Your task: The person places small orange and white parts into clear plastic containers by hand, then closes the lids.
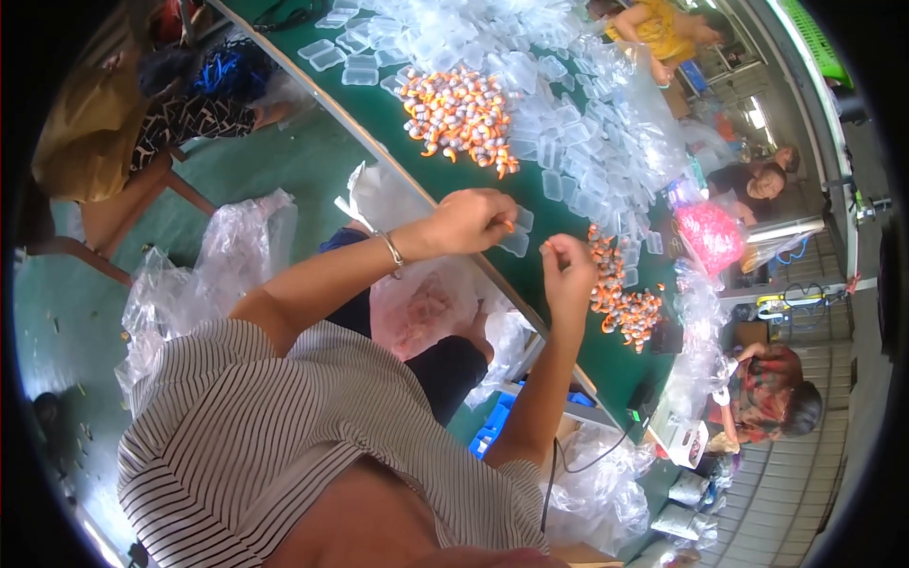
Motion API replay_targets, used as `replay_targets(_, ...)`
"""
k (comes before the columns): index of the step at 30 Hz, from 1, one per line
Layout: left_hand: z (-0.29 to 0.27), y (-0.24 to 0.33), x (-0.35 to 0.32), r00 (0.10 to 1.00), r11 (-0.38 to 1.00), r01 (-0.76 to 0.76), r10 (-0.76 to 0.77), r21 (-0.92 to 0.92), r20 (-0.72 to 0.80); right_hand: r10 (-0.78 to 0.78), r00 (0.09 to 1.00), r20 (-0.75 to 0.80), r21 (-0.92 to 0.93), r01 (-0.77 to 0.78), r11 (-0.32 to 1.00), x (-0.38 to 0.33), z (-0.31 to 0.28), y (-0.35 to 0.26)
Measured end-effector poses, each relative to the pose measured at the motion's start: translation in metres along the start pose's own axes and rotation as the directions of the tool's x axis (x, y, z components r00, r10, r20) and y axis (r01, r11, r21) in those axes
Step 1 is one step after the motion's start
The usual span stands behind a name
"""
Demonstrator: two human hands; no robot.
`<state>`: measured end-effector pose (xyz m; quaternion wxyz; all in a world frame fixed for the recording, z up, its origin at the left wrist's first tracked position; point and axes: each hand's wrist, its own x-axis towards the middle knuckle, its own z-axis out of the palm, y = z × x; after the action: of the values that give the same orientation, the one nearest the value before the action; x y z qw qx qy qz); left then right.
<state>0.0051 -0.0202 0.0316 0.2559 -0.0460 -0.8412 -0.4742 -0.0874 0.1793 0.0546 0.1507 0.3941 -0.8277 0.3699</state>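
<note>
My long green desk (454, 180) has a big heap of clear plastic cases (568, 114) and piles of little orange and grey pieces (461, 115) on it. My left hand (471, 220) pinches a small clear plastic case (518, 233) over the desk edge. My right hand (568, 268), just beside it, pinches one small orange piece (544, 247).

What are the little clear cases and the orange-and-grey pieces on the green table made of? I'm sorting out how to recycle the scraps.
The clear cases look like thin, glossy transparent plastic: the green table shows through them and their edges catch the light. The orange-and-grey pieces look like soft matte foam or rubber, with orange cord-like tails; too small to be sure. The left hand holds one case.
</note>
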Motion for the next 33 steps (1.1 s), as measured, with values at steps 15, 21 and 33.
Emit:
replay_targets(15,0.026,-0.005,-0.001,0.994,0.951,-0.034,0.065,0.308,-0.091,0.053,0.958,0.280,-0.099,-0.026,0.995,0.016,0.022,-0.024)
replay_targets(21,0.020,0.000,-0.005,0.996,0.954,-0.077,0.086,0.290,-0.019,-0.086,0.985,0.149,-0.095,0.101,0.990,0.031,0.030,0.015)
replay_targets(33,0.013,-0.003,0.001,0.988,0.916,-0.142,0.109,0.374,0.107,-0.045,0.912,0.407,0.258,-0.067,0.964,0.055,0.040,0.046)
